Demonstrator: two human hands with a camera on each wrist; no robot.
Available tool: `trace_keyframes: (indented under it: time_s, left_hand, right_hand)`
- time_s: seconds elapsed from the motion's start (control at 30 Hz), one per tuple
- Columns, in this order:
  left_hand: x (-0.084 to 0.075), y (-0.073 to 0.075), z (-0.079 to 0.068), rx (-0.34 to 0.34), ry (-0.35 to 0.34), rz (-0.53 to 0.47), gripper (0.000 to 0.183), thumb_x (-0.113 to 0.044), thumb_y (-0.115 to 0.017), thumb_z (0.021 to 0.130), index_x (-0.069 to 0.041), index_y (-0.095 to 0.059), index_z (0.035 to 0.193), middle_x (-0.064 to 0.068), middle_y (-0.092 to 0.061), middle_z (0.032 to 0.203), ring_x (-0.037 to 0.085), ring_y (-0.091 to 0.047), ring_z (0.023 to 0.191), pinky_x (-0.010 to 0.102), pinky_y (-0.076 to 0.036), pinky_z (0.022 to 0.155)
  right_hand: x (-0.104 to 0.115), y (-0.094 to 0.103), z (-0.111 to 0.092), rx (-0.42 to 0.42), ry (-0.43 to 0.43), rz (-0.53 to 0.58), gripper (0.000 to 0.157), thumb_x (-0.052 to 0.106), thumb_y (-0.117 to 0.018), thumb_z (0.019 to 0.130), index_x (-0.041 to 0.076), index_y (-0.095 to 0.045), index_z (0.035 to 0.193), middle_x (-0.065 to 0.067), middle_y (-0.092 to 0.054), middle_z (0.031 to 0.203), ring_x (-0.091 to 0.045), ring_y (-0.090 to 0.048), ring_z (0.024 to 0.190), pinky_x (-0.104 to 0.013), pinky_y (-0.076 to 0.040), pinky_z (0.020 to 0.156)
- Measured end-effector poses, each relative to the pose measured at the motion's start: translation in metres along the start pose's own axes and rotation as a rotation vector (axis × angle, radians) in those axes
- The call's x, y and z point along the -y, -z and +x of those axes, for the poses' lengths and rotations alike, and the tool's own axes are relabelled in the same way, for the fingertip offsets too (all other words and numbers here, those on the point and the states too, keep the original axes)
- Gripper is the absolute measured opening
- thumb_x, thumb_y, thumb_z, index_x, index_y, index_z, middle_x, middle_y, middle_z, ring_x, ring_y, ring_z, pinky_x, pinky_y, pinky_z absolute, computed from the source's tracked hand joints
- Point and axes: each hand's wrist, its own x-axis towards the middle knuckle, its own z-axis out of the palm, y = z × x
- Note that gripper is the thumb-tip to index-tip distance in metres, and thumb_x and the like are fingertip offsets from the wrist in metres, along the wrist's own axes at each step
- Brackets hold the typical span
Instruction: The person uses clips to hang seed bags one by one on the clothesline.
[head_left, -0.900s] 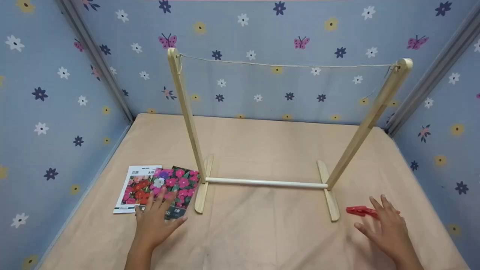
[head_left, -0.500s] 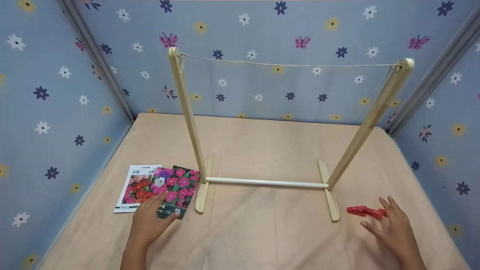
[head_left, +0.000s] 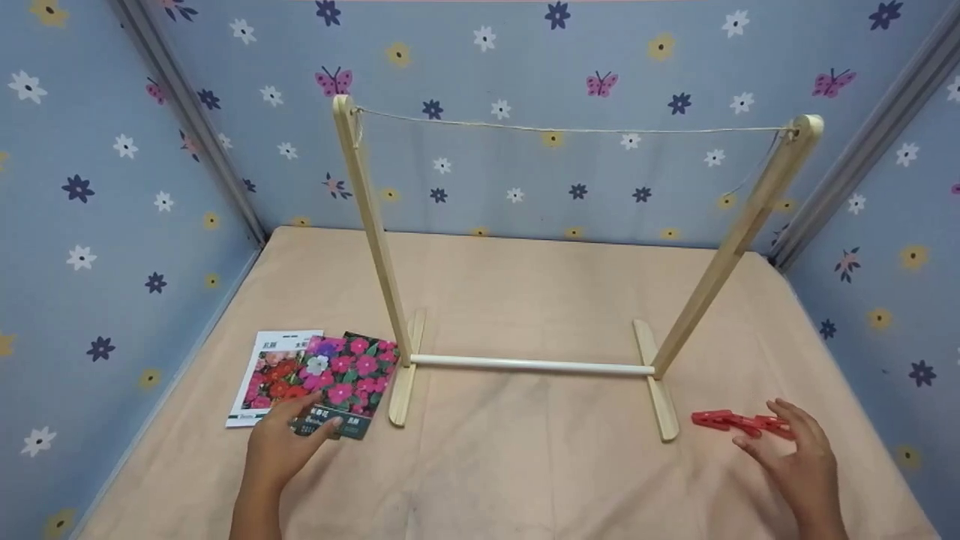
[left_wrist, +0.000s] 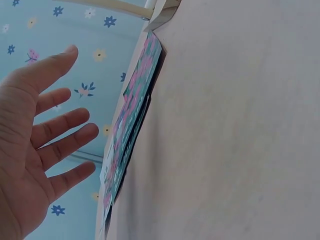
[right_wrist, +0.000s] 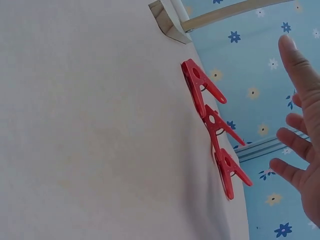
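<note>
Flower seed packets lie overlapping at the left of the cloth: a white-bordered packet (head_left: 251,412) partly under packets with pink blooms (head_left: 365,367). Over their lower edge hovers my left hand (head_left: 274,450), fingers spread and slightly bent; the left wrist view shows nothing in the palm. At the right, three red clothespins (right_wrist: 215,125) lie in a row on the cloth. Beside them is my right hand (head_left: 802,469), its fingertips overlapping the nearest-right clothespin in the head view. In the right wrist view its fingers (right_wrist: 295,142) stand loose and apart, touching no clothespin.
Between the hands stands a wooden frame with a left post (head_left: 375,240), a right post (head_left: 727,262), a white bottom rod (head_left: 532,366) and a string (head_left: 570,131) tied across the top. Flat wooden feet (head_left: 664,416) carry the posts. Patterned panels (head_left: 525,75) enclose the peach cloth (head_left: 525,465).
My left hand has drawn back and left, showing more of the packets, with its fingers more bent. My right hand has shifted slightly right, uncovering more of the clothespins.
</note>
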Motion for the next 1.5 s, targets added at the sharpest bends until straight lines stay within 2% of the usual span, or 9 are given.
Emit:
trace_keyframes:
  time_s: [0.1, 0.3, 0.4, 0.63, 0.87, 0.97, 1.1, 1.3, 1.5]
  left_hand:
    - [0.004, 0.002, 0.000, 0.015, 0.015, -0.042, 0.067, -0.044, -0.080, 0.079, -0.003, -0.062, 0.129, 0.022, -0.057, 0.128, 0.037, -0.054, 0.115, 0.056, -0.041, 0.102]
    - [0.010, 0.004, 0.001, 0.035, 0.048, -0.081, 0.074, -0.047, -0.082, 0.076, -0.005, -0.060, 0.133, 0.024, -0.054, 0.132, 0.038, -0.051, 0.119, 0.057, -0.040, 0.102]
    - [0.012, 0.004, 0.003, 0.038, 0.077, -0.109, 0.076, -0.047, -0.082, 0.075, -0.005, -0.059, 0.134, 0.023, -0.053, 0.134, 0.038, -0.050, 0.120, 0.057, -0.041, 0.102]
    - [0.021, 0.003, 0.009, 0.070, 0.146, -0.144, 0.079, -0.050, -0.081, 0.076, -0.004, -0.057, 0.135, 0.024, -0.048, 0.141, 0.040, -0.042, 0.131, 0.058, -0.035, 0.107]
    - [0.026, 0.006, 0.013, 0.123, 0.185, -0.147, 0.088, -0.056, -0.080, 0.072, -0.005, -0.054, 0.138, 0.024, -0.043, 0.145, 0.042, -0.036, 0.135, 0.058, -0.031, 0.110]
    - [0.028, 0.006, 0.015, 0.131, 0.180, -0.138, 0.089, -0.055, -0.081, 0.072, -0.004, -0.053, 0.139, 0.025, -0.043, 0.145, 0.043, -0.036, 0.135, 0.058, -0.030, 0.110]
    - [0.030, 0.006, 0.018, 0.129, 0.162, -0.155, 0.088, -0.050, -0.083, 0.073, -0.001, -0.051, 0.139, 0.026, -0.047, 0.141, 0.041, -0.040, 0.133, 0.055, -0.030, 0.111]
    - [0.032, -0.001, 0.023, 0.148, 0.169, -0.155, 0.095, -0.053, -0.082, 0.072, -0.001, -0.047, 0.143, 0.026, -0.046, 0.142, 0.042, -0.039, 0.133, 0.053, -0.032, 0.111]
    - [0.033, -0.005, 0.027, 0.140, 0.179, -0.173, 0.095, -0.048, -0.085, 0.070, -0.003, -0.045, 0.144, 0.025, -0.045, 0.144, 0.041, -0.037, 0.135, 0.052, -0.030, 0.111]
  right_hand:
    - [-0.004, -0.001, 0.000, -0.028, -0.035, 0.022, 0.074, 0.013, -0.095, 0.059, 0.002, -0.063, 0.125, -0.013, -0.060, 0.127, -0.016, -0.053, 0.110, -0.003, -0.033, 0.086]
    - [-0.010, 0.000, 0.003, -0.025, -0.105, 0.058, 0.076, 0.014, -0.095, 0.059, 0.004, -0.062, 0.127, -0.010, -0.060, 0.127, 0.005, -0.046, 0.101, -0.007, -0.037, 0.079]
    - [-0.015, 0.000, 0.005, -0.002, -0.155, 0.065, 0.077, 0.016, -0.094, 0.062, 0.005, -0.061, 0.130, -0.011, -0.058, 0.129, -0.002, -0.048, 0.105, -0.010, -0.041, 0.081]
    - [-0.028, 0.001, 0.010, 0.090, -0.324, 0.077, 0.078, 0.030, -0.086, 0.074, 0.006, -0.052, 0.140, -0.015, -0.049, 0.141, -0.030, -0.047, 0.122, -0.052, -0.045, 0.099]
    - [-0.048, 0.003, 0.011, 0.143, -0.312, 0.032, 0.078, 0.033, -0.082, 0.079, 0.003, -0.048, 0.143, -0.021, -0.046, 0.143, -0.037, -0.046, 0.124, -0.053, -0.046, 0.097]
    - [-0.056, 0.005, 0.012, 0.181, -0.316, 0.019, 0.078, 0.034, -0.080, 0.082, 0.003, -0.044, 0.145, -0.023, -0.043, 0.143, -0.040, -0.048, 0.123, -0.033, -0.054, 0.089]
    - [-0.065, 0.006, 0.011, 0.213, -0.468, 0.131, 0.081, 0.037, -0.080, 0.081, 0.015, -0.041, 0.149, -0.019, -0.044, 0.141, -0.026, -0.054, 0.113, -0.009, -0.048, 0.067]
    - [-0.079, 0.000, 0.008, 0.185, -0.605, 0.160, 0.088, 0.043, -0.082, 0.076, 0.025, -0.039, 0.150, -0.015, -0.051, 0.137, -0.009, -0.055, 0.097, -0.012, -0.050, 0.064]
    - [-0.087, -0.003, 0.013, 0.184, -0.603, 0.148, 0.094, 0.051, -0.079, 0.075, 0.024, -0.034, 0.153, -0.018, -0.045, 0.146, -0.019, -0.051, 0.106, -0.009, -0.047, 0.062]
